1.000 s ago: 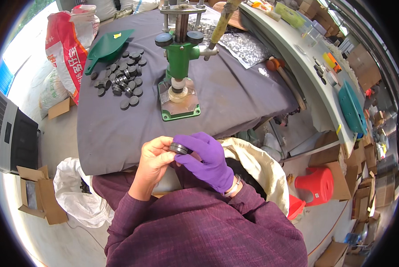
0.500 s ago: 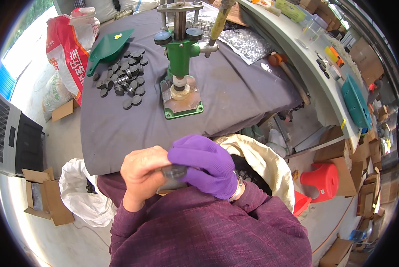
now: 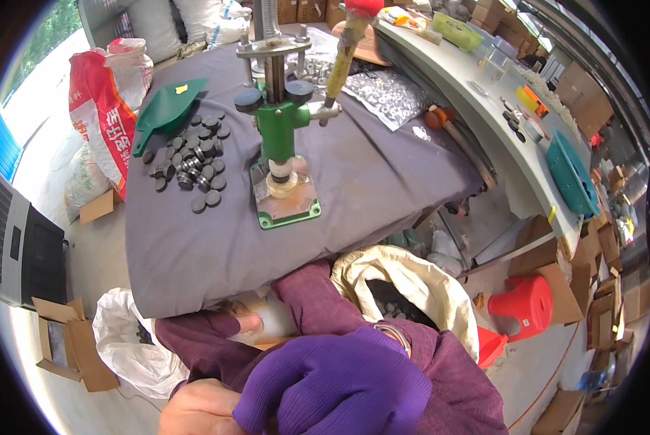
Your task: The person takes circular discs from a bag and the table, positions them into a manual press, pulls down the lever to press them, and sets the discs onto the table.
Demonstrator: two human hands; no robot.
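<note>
At the lower edge, in front of my body, my left hand [image 3: 198, 407] is bare and partly cut off, its fingertips out of sight. My right hand [image 3: 332, 384] wears a purple knitted glove, its fingers curled down and inward against the left hand. Whatever lies between the two hands is hidden under the glove. Beyond them, a green hand press [image 3: 278, 134] stands on the cloth-covered table [image 3: 194, 254]. A pale ring-shaped holder [image 3: 283, 187] sits on its base plate, under the ram. Left of the press lies a pile of dark round discs [image 3: 194, 156].
A green dustpan [image 3: 169, 107] lies behind the discs. A bag of small metal parts [image 3: 390, 94] is at the back right. Sacks stand beside my knees, a white one [image 3: 118, 330] left and a cream one [image 3: 441, 297] right. A red stool [image 3: 521, 308] is farther right.
Both hands have dropped toward my body, to the lower edge. The dark disc seen between them before is now hidden. My view has shifted, so the table and press sit differently.
</note>
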